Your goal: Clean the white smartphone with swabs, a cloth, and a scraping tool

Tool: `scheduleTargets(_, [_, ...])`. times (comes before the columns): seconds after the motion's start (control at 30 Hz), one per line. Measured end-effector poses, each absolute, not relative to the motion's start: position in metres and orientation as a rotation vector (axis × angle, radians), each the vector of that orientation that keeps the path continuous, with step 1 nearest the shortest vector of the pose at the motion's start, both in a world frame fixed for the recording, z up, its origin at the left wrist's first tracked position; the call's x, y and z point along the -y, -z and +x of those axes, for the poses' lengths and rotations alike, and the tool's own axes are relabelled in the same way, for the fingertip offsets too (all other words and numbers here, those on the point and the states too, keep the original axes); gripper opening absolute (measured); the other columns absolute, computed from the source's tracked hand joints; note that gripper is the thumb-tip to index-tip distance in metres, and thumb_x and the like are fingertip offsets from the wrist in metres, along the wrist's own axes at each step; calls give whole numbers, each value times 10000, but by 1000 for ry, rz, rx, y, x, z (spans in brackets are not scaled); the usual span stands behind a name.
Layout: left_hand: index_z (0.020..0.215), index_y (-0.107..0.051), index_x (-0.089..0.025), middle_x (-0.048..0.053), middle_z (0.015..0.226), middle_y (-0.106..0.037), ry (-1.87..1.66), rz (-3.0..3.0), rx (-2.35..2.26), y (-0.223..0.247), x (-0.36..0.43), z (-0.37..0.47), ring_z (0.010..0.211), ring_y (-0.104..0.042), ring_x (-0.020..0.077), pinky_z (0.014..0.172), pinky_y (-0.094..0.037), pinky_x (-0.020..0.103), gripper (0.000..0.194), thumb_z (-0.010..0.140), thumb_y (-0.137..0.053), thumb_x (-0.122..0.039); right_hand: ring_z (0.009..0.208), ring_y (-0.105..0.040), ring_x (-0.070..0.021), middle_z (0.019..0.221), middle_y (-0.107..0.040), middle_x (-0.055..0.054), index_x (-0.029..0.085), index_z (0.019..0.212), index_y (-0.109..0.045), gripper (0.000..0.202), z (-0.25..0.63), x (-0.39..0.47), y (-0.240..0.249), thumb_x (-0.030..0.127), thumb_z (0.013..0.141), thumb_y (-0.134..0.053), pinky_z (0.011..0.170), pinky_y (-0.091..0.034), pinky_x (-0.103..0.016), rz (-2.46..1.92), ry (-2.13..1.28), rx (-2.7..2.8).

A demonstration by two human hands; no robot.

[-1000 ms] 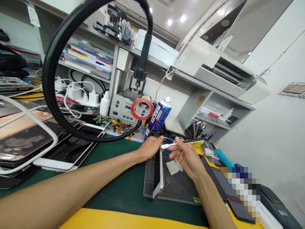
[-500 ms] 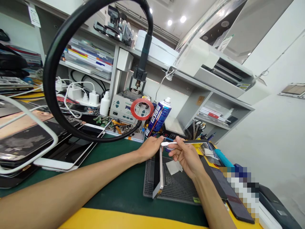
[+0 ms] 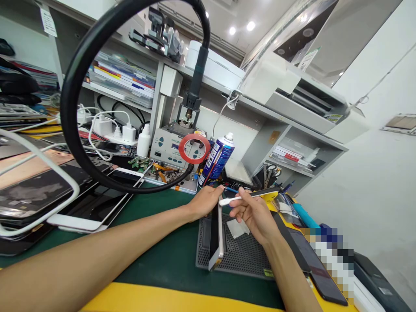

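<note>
My left hand (image 3: 205,201) grips the far end of a phone (image 3: 216,238) standing on its long edge, dark screen facing left. Between the thumb and fingers of my right hand (image 3: 255,216) is a slim tool (image 3: 231,200) with a rounded white tip and a dark handle. Its tip is at the phone's upper edge, close to my left fingers; whether it touches cannot be made out. The phone's near end rests on a grey textured mat (image 3: 245,260). A white cloth piece (image 3: 237,228) lies on the mat, right of the phone. A thin blue stick (image 3: 231,190) shows behind the hands.
A blue spray can (image 3: 217,158) stands just beyond my hands, beside a red tape roll (image 3: 194,148) and a hot-air station (image 3: 162,145). A thick black hose (image 3: 69,108) loops overhead at left. Tablets (image 3: 97,203) lie left; a dark phone (image 3: 316,273) lies right.
The white tip has dipped slightly toward the phone's upper edge, and the handle's far end has risen. My left hand and the phone look unmoved.
</note>
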State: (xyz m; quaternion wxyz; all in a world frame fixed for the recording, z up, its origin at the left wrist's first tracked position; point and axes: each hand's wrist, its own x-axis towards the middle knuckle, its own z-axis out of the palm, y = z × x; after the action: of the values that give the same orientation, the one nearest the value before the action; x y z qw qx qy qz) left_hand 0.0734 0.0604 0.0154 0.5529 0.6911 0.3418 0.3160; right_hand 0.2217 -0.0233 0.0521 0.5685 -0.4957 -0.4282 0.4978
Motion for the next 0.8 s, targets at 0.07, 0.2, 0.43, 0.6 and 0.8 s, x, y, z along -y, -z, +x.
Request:
scheduleTargets(0.07, [584, -587, -155, 14, 510, -567, -753, 1632, -807, -16, -60, 74, 413, -415, 118, 438, -290, 243, 607, 887, -342, -620, 481, -660, -157, 662, -725, -99, 123, 756, -619, 306, 221, 24, -53, 411, 820, -701, 376, -437, -185, -1155, -1177, 1022])
scheduleTargets(0.2, [556, -577, -162, -12, 411, -470, -757, 1623, -808, -17, -60, 73, 396, -401, 120, 451, -297, 246, 601, 893, -346, -603, 467, -661, -173, 635, -716, -92, 119, 740, -613, 304, 219, 25, -54, 398, 811, -710, 367, -429, -191, -1132, -1215, 1062])
scheduleTargets(0.43, [562, -592, -163, 5, 466, -554, -754, 1620, -789, -18, -58, 73, 402, -425, 118, 478, -317, 253, 591, 904, -338, -573, 458, -659, -181, 609, -710, -93, 125, 735, -597, 289, 219, 29, -55, 382, 819, -700, 368, -426, -192, -1088, -1308, 1131])
scheduleTargets(0.6, [558, -592, -167, -2, 443, -519, -756, 1624, -790, -19, -58, 72, 416, -427, 127, 499, -328, 258, 594, 903, -337, -578, 462, -658, -172, 623, -711, -83, 127, 754, -612, 295, 219, 29, -55, 400, 805, -711, 374, -426, -190, -1092, -1293, 1120])
scheduleTargets(0.8, [555, -565, -165, 0, 450, -507, -762, 1629, -814, -20, -58, 72, 434, -418, 132, 492, -313, 260, 591, 889, -353, -604, 464, -653, -155, 645, -718, -77, 125, 753, -633, 290, 220, 27, -55, 398, 808, -713, 374, -426, -182, -1126, -1238, 1070])
